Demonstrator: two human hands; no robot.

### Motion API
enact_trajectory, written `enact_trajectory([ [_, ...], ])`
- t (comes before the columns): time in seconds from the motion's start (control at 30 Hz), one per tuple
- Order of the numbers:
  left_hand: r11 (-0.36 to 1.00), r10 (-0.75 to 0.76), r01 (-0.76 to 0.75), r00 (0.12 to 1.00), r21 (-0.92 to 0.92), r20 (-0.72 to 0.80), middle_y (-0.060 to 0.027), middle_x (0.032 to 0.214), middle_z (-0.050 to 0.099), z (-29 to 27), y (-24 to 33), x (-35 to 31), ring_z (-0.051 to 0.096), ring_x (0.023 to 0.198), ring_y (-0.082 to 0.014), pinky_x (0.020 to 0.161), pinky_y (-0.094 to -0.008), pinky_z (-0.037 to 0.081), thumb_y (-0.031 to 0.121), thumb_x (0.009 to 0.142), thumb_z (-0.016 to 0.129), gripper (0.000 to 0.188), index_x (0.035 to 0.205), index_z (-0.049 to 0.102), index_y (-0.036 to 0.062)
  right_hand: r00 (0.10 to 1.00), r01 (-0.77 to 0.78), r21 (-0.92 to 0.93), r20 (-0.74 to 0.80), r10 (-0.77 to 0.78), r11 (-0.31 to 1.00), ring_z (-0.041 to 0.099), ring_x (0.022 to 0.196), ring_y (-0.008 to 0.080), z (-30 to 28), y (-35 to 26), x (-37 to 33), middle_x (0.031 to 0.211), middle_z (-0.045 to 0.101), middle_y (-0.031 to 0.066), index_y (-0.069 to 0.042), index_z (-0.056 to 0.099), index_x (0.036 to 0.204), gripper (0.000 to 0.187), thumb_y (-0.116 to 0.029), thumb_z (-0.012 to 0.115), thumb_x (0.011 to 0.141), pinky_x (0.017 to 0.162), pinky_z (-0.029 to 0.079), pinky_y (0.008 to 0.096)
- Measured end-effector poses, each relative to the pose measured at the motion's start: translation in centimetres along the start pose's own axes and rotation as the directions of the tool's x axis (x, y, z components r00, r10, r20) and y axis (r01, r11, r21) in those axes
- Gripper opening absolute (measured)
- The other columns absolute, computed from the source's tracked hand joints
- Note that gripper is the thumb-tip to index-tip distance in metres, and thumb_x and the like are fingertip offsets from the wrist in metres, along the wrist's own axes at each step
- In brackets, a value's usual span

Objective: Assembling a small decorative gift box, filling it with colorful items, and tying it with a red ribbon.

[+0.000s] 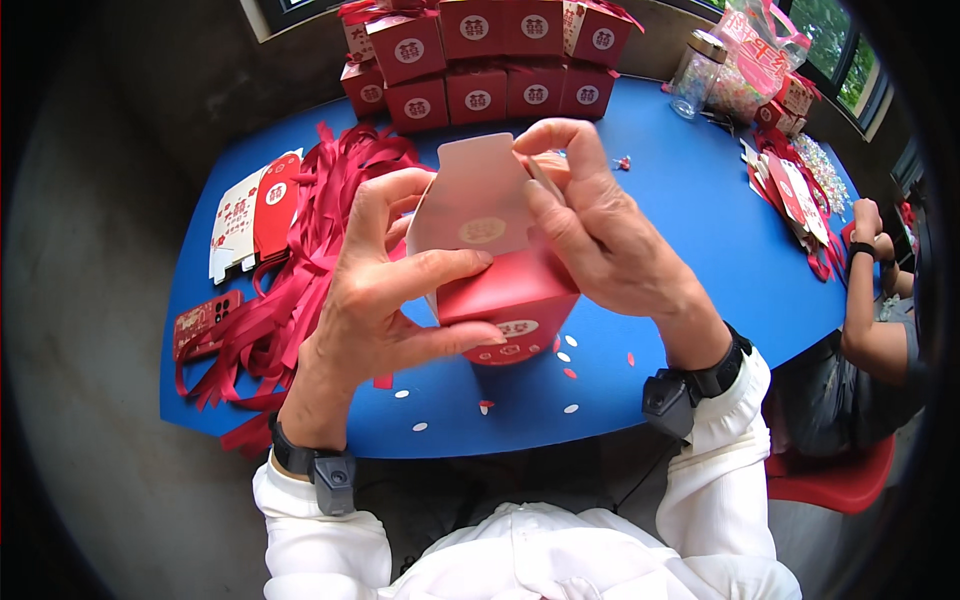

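Held up over the near middle of the blue table (pixel 690 270) is a red gift box (pixel 508 295) with a round white emblem on its front. Its top is partly open, and a tall pale flap stands up at the back. My left hand (pixel 365 285) wraps the box's left side, thumb and index finger pressed against its front and upper edge. With bent fingers, my right hand (pixel 615 235) pinches a flap at the right of the opening. The inside of the box is mostly hidden from this angle.
Loose dark-red ribbons (pixel 325 230) lie left, beside flat unfolded boxes (pixel 275 205) and a phone (pixel 207 325). Finished boxes (pixel 475 90) are stacked behind. A jar (pixel 695 75), plastic bag (pixel 745 75) and flat boxes (pixel 795 195) sit right, near another person's arm (pixel 862 290). Confetti (pixel 570 374) dots the table.
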State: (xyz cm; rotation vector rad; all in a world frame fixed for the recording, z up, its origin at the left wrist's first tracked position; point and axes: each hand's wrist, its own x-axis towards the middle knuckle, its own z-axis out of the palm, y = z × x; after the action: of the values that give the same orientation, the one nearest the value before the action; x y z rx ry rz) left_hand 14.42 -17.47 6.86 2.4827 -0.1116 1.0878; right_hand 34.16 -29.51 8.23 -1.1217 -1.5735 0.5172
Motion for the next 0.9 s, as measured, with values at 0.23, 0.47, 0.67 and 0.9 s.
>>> enact_trajectory([
  [0.23,0.996,-0.037,0.032,0.997,0.080,0.065,-0.0183,0.138,0.038,-1.0,-0.5,-0.5,0.044,0.129,-0.0364,0.105,-0.0510,0.045,0.041,0.066,0.091,0.055,0.110,0.075,0.0111,0.957,0.155,-0.037,0.254,-0.141,0.987,0.039,0.141,0.0363,-2.3,2.1,-0.7,0.148,0.040,0.0212,-0.011,0.035,0.151,0.092,-0.043,0.083,0.079,0.114,0.036,0.0504],
  [0.47,0.996,0.087,-0.087,0.996,-0.012,0.008,-0.0274,0.154,0.026,1.3,-2.1,-0.9,0.035,0.141,-0.0414,0.111,-0.0483,0.039,0.037,0.075,0.088,0.097,0.146,0.026,0.0117,0.968,0.118,-0.122,0.237,-0.087,0.985,0.041,0.136,0.0381,-1.9,2.9,-1.0,0.147,0.036,0.0183,-0.016,0.041,0.152,0.093,-0.039,0.087,0.075,0.110,0.043,0.0488],
  [0.67,0.825,-0.254,0.151,0.960,-0.544,-0.120,-0.0238,0.155,0.031,2.7,-1.9,-1.2,0.038,0.142,-0.0333,0.115,-0.0465,0.038,0.023,0.069,0.093,0.090,0.137,0.035,0.0100,0.965,0.176,-0.187,0.226,-0.132,0.966,0.044,0.132,0.0371,-1.8,3.0,-0.9,0.145,0.035,0.0190,-0.016,0.043,0.151,0.089,-0.037,0.086,0.076,0.109,0.044,0.0485],
  [0.9,0.817,-0.284,0.191,0.955,-0.544,-0.090,-0.0161,0.149,0.035,3.2,-2.9,-2.0,0.043,0.137,-0.0301,0.109,-0.0458,0.044,0.051,0.073,0.086,0.089,0.140,0.042,0.0138,0.962,0.219,-0.275,0.219,-0.161,0.936,0.045,0.128,0.0372,-1.9,2.6,-1.0,0.139,0.039,0.0178,-0.019,0.051,0.145,0.078,-0.039,0.085,0.077,0.107,0.046,0.0477],
])
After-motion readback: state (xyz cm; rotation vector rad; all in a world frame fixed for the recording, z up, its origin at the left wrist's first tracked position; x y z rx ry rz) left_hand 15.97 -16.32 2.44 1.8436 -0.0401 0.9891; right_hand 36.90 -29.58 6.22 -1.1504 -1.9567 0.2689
